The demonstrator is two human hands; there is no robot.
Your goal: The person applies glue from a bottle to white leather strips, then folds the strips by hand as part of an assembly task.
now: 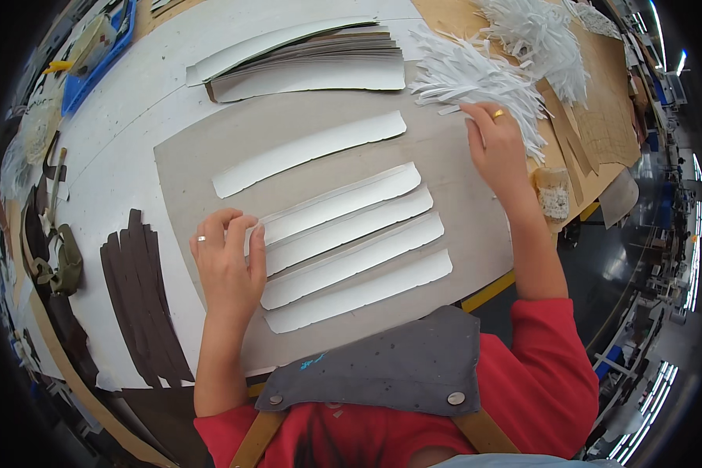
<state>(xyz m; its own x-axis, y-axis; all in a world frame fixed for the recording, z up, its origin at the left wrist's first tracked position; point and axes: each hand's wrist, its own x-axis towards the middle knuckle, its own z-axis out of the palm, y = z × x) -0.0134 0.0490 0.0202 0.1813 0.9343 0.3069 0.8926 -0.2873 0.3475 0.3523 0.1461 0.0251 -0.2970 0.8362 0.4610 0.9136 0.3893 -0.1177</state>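
Several long white strips [351, 242] with rounded ends lie in rows on a grey sheet [187, 156]. A further white strip [312, 154] lies apart above them. At the rows' left ends is my left hand [230, 253], its fingers bent and thumb and index fingertip close together. Whatever they pinch is too small or hidden. My right hand [499, 148] is raised at the edge of a loose heap of narrow white tapes [476, 74]. Its index finger and thumb are a little apart, and I see nothing held between them.
A fanned stack of white-faced pieces [308, 70] lies at the far side. Dark brown strips [140, 304] rest on the left. A blue tray [82, 86] stands far left. Brown sheets [600, 109] and a worn, pale block [551, 193] lie to the right.
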